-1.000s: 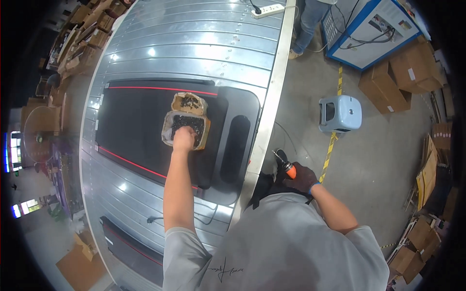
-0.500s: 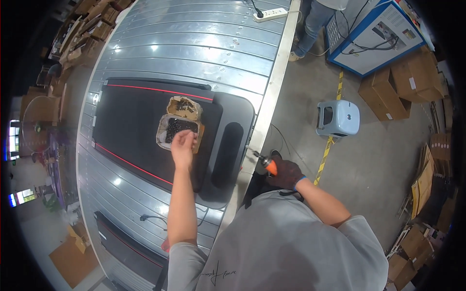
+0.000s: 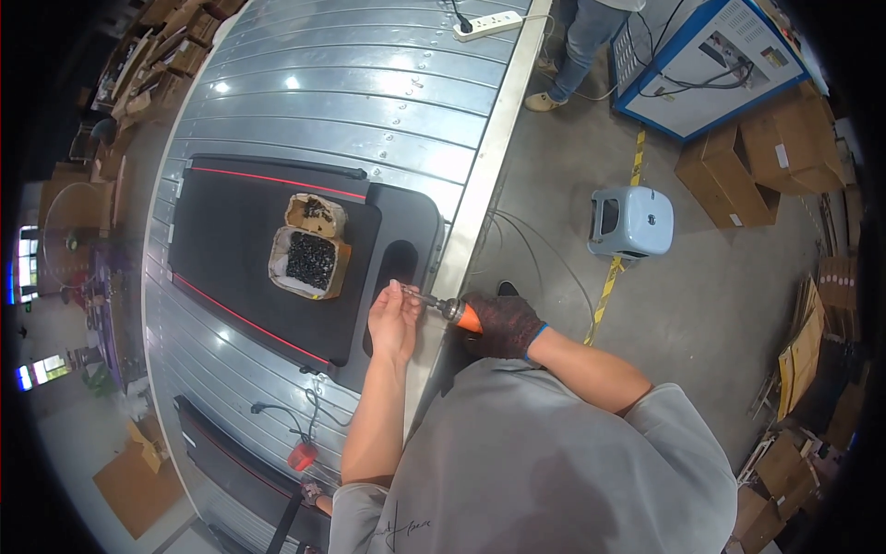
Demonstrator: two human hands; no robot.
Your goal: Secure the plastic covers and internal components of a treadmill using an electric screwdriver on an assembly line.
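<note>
My right hand (image 3: pixel 506 325), in a dark glove, grips an orange power screwdriver (image 3: pixel 469 319) whose bit points left. My bare left hand (image 3: pixel 391 323) is pinched at the tip of that bit. What sits between its fingertips is too small to make out. Beyond it, an open cardboard box (image 3: pixel 341 270) full of small black screw-like pieces (image 3: pixel 311 260) stands on a black panel (image 3: pixel 240 240) with red edge lines. A smaller box (image 3: pixel 314 214) with a few dark pieces adjoins it. The panel's grey end piece (image 3: pixel 420 222) lies partly under my left hand.
Metal slats form the worktable (image 3: pixel 369 102), with a power strip (image 3: pixel 487 25) at its far edge. A second dark panel (image 3: pixel 231 466), a red object with a cable (image 3: pixel 301 455) and another person's gloved hand (image 3: pixel 312 491) are at lower left. A blue stool (image 3: pixel 637 222) stands right.
My left hand has left the box of small pieces and come right to the bit's tip. The screwdriver has moved left over the table edge. The view has shifted slightly.
</note>
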